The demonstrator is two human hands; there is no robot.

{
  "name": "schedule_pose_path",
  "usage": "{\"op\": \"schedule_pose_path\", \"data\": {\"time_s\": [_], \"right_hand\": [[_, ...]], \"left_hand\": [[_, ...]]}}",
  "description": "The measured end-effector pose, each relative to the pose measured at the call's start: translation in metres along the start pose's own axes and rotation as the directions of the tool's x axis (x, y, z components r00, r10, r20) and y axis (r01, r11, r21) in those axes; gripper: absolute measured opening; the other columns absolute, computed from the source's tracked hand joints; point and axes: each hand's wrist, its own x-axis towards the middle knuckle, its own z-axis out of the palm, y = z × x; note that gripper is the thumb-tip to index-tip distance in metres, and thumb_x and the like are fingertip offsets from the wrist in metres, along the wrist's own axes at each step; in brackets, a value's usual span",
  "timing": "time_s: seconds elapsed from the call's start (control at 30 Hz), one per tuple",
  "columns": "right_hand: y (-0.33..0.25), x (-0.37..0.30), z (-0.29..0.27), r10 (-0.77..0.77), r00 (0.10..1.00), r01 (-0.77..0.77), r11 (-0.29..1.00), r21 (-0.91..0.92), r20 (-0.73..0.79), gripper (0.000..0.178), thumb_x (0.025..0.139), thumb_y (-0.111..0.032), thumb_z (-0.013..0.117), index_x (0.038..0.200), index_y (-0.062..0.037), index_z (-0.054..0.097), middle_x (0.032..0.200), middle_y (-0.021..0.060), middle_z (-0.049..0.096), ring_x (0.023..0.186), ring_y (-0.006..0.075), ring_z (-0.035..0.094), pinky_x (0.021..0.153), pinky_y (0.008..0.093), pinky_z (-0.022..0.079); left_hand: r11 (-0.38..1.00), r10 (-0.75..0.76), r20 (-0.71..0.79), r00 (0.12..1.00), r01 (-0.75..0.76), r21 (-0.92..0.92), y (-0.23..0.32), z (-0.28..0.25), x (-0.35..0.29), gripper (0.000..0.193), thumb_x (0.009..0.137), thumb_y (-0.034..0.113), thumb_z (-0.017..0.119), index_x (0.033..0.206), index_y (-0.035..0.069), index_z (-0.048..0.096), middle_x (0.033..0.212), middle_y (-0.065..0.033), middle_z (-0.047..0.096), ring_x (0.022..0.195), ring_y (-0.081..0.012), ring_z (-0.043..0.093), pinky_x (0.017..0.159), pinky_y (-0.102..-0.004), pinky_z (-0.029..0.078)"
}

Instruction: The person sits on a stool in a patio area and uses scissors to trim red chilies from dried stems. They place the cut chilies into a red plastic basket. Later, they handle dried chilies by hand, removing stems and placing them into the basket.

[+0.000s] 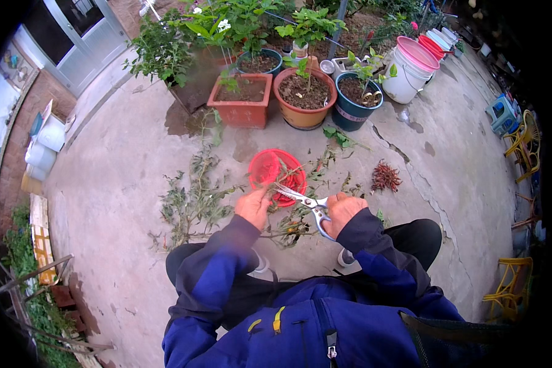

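Note:
My right hand (345,213) is wrapped round the handles of a pair of scissors (309,201) with silver blades and grey-blue handles. The blades point left, over the near part of a red plastic basin (256,164) that holds red chili peppers (293,180). Close to the blade tips, the fingers of my left hand (253,208) are pinched on a leafy plant sprig (280,175). Whether the blades touch the stem is too small to tell. Cut, wilted pepper plants (196,199) lie on the ground left of the basin and beneath my hands.
A small heap of dark red peppers (386,176) lies on the concrete to the right. Beyond the basin stand a square planter (242,110), a round orange pot (305,113) and a dark green pot (353,116). White buckets (402,80) are at the far right, near yellow chairs (510,285).

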Motion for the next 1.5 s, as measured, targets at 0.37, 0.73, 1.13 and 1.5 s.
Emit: {"op": "schedule_pose_path", "data": {"time_s": [0.37, 0.73, 1.13, 1.5], "right_hand": [[0.015, 0.029, 0.014, 0.137, 0.946, -0.151, 0.988, 0.026, 0.293, 0.028, 0.071, -0.031, 0.06, 0.075, -0.0038, 0.064, 0.067, 0.0189, 0.061, 0.068, 0.0351, 0.062, 0.065, 0.0442, 0.05], [0.037, 0.071, 0.042, 0.084, 0.909, -0.068, 0.996, -0.054, 0.408, 0.032, 0.073, -0.033, 0.061, 0.076, -0.0023, 0.066, 0.074, 0.0197, 0.062, 0.074, 0.0343, 0.063, 0.068, 0.0422, 0.051], [0.042, 0.101, 0.032, 0.007, 0.88, 0.037, 0.996, -0.084, 0.476, 0.034, 0.072, -0.033, 0.062, 0.081, -0.0002, 0.066, 0.081, 0.0199, 0.064, 0.079, 0.033, 0.064, 0.071, 0.0409, 0.051], [0.051, 0.127, 0.034, -0.015, 0.814, 0.007, 1.0, 0.017, 0.58, 0.036, 0.066, -0.035, 0.069, 0.081, -0.0018, 0.068, 0.077, 0.0207, 0.064, 0.075, 0.033, 0.064, 0.07, 0.0403, 0.051]], "left_hand": [[0.996, -0.054, 0.102, 0.993, 0.047, 0.074, -0.036, 0.045, 0.014, 0.02, 0.086, 0.013, 0.045, 0.097, 0.0, 0.055, 0.058, -0.0113, 0.052, 0.053, -0.0225, 0.053, 0.052, -0.0347, 0.041], [0.826, -0.372, 0.199, 0.907, 0.421, -0.374, -0.073, 0.081, 0.03, 0.043, 0.088, 0.006, 0.044, 0.131, 0.005, 0.041, 0.069, 0.0, 0.047, 0.053, -0.008, 0.042, 0.049, -0.0257, 0.041], [0.767, -0.42, 0.213, 0.882, 0.47, -0.437, -0.085, 0.087, 0.04, 0.047, 0.089, 0.004, 0.043, 0.135, 0.007, 0.037, 0.085, -0.0004, 0.053, 0.064, -0.0062, 0.046, 0.053, -0.0223, 0.043], [0.574, -0.405, 0.241, 0.882, 0.451, -0.684, -0.098, 0.087, 0.043, 0.053, 0.086, -0.004, 0.042, 0.138, 0.006, 0.032, 0.106, -0.0047, 0.057, 0.072, -0.0084, 0.052, 0.059, -0.021, 0.045]]}}
